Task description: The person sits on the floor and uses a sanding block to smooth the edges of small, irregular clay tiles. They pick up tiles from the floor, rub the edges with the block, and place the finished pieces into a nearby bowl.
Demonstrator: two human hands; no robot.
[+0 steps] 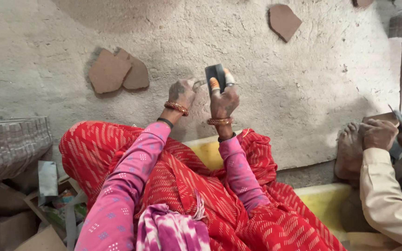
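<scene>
My right hand is raised in front of me and grips a small dark rectangular block, with tape wrapped on two fingers. My left hand is closed beside it on a thin metal tool whose tip touches the block's left edge. Both wrists wear bangles, and pink sleeves cover my arms above a red patterned cloth on my lap.
A rough earthen floor holds flat brown clay shards and another shard. Stacked grey sheets and boxes lie at left. At right another person's hands work over a bare foot. A yellow mat lies beneath.
</scene>
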